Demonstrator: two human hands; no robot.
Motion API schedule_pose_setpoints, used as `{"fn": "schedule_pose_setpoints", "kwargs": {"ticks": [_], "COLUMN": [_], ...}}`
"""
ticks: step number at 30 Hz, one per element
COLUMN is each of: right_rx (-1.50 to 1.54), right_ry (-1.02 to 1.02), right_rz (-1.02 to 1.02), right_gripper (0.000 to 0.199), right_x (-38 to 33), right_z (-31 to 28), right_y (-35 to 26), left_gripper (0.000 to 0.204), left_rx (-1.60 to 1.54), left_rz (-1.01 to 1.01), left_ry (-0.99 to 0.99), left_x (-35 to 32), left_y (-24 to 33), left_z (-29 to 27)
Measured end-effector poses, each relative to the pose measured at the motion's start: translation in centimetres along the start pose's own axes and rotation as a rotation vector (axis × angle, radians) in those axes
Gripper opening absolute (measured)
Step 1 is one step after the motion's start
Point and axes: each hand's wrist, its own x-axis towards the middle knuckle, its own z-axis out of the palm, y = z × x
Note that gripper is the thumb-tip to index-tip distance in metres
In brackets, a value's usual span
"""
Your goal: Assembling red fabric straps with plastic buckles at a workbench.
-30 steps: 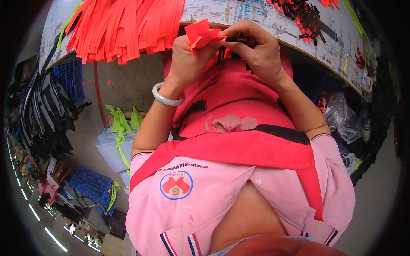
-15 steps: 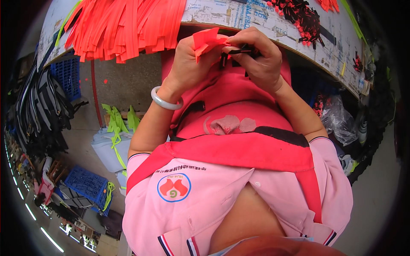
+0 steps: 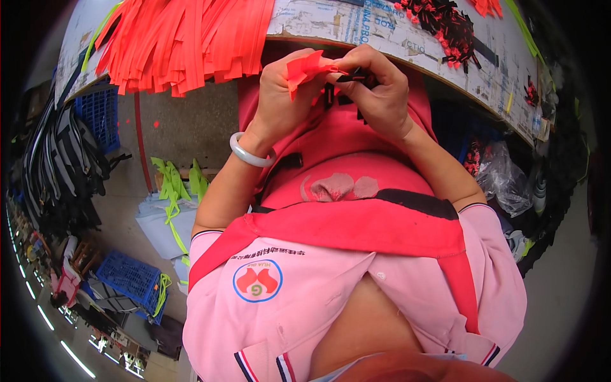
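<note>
Close together at the table's near edge, both my hands are closed. My left hand [image 3: 280, 105] grips a bright red-orange fabric strip [image 3: 303, 69], whose folded end sticks up above the fingers. My right hand [image 3: 387, 99] has thumb and forefinger pinched at the strip's right end, touching the left fingertips. Several small black strips [image 3: 365, 77] are tucked in the right hand's curled fingers. Exactly what lies between the pinching fingertips is hidden.
A thick bundle of red-orange strips [image 3: 184, 48] hangs over the table edge [image 3: 299, 27] at left. A pile of small black-and-red pieces [image 3: 449, 28] lies at right. Blue crates [image 3: 127, 275] and hanging black straps [image 3: 60, 153] are left; a clear plastic bag [image 3: 504, 178] is right.
Both hands have shifted very slightly down and left, still together. The red-orange strip's upright end has tilted and folded a little.
</note>
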Motion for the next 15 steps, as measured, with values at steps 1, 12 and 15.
{"fn": "schedule_pose_setpoints", "kwargs": {"ticks": [1,12,15], "right_rx": [-0.005,0.088,0.053], "right_ry": [0.0,0.011,-0.009], "right_rz": [0.026,0.167,0.144], "right_gripper": [0.018,0.017,0.016], "right_x": [0.0,0.0,-0.2], "right_z": [0.0,-0.1,0.0], "right_y": [0.0,-0.7,-2.1], "left_gripper": [0.008,0.012,0.009], "left_rx": [0.024,0.109,0.058], "left_rz": [0.002,0.015,-0.058], "left_ry": [0.003,-0.027,-0.042], "left_x": [0.1,0.2,-0.1], "left_y": [0.0,0.5,0.2], "left_z": [0.0,0.3,-0.3]}}
